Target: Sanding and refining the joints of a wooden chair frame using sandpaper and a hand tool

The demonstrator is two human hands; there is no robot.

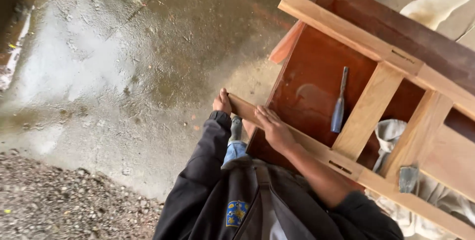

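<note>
A light wooden frame (pixel 368 104) of rails and cross pieces lies over a reddish-brown board (pixel 311 84). My left hand (pixel 222 102) grips the very end of the frame's near rail (pixel 316 148). My right hand (pixel 273 129) rests on top of that same rail a little further along, fingers wrapped over its edge. A chisel with a blue handle (pixel 339 104) lies on the board between the rails, beyond my right hand.
A pale cloth (pixel 391 133) shows under the frame at right, with a flat grey metal tool (pixel 408 178) on it. The concrete floor (pixel 123 57) is wet and shiny. Gravel (pixel 59 205) lies at bottom left. My dark jacket fills the bottom centre.
</note>
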